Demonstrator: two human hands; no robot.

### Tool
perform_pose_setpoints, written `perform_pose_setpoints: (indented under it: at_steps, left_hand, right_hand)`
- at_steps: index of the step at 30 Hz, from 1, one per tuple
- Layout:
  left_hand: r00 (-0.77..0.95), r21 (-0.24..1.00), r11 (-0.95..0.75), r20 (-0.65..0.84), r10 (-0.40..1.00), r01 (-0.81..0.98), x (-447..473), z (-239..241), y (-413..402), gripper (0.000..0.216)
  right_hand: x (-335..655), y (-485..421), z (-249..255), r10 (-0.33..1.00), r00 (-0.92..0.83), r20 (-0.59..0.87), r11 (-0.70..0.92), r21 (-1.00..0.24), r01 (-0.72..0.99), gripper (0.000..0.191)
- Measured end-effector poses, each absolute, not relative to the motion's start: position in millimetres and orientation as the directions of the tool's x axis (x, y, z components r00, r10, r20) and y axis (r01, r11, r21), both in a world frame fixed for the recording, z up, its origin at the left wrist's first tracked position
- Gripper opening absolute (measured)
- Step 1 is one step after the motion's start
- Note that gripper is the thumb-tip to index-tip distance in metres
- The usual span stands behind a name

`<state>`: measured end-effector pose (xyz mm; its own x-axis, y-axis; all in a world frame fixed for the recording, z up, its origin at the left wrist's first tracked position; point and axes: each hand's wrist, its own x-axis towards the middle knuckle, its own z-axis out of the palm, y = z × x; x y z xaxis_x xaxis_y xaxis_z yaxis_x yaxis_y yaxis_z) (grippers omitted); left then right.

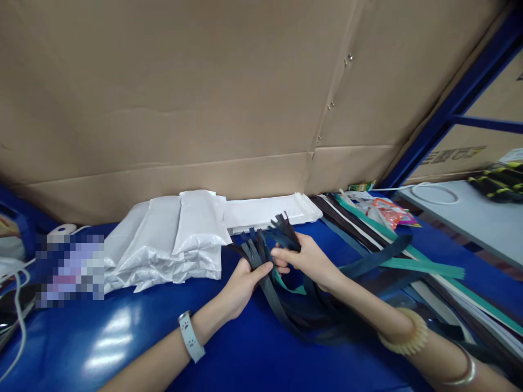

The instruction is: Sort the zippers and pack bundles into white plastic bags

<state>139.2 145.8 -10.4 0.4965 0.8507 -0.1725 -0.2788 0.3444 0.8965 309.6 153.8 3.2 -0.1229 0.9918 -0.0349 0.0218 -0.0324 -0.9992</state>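
Note:
My left hand (241,286) is closed round the ends of a bunch of dark zippers (273,296), its thumb pressed on top. Their long tapes curve down and to the right over the blue table. Just to the right, my right hand (306,258) grips the ends of another dark bundle of zippers (285,228). A green zipper (281,280) shows among the dark ones between both hands. Beyond my right forearm lie more zippers (347,215) in brown, white, green and dark blue, spread lengthwise along the table.
White plastic packages (163,231) are stacked at the left, and flat white bags (269,209) lie behind my hands. Cardboard (204,98) walls the back of the blue table (196,326). Colourful packets (388,212) sit at the right, near a grey shelf (482,212). A white cable (18,321) runs down the left.

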Motion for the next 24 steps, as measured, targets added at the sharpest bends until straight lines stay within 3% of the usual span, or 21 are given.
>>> perform_pose_setpoints:
  at_steps: [7,17,24]
  left_hand:
    - [0.459,0.906,0.318,-0.165,0.873,-0.279,138.1,-16.5,144.6,0.044]
    - [0.469,0.844,0.443,-0.274,0.840,-0.302,137.5,-13.9,146.8,0.041]
    - [0.494,0.831,0.435,-0.232,0.838,-0.347,139.2,-10.1,146.8,0.064]
  right_hand:
    - [308.8,151.7,2.4,0.978,-0.184,-0.098,-0.071,-0.986,0.149,0.031]
    - [313.2,151.8,11.7,0.966,-0.198,-0.169,-0.145,-0.981,0.128,0.016]
    - [314.0,153.8,14.3,0.976,-0.171,-0.138,-0.135,-0.990,0.028,0.011]
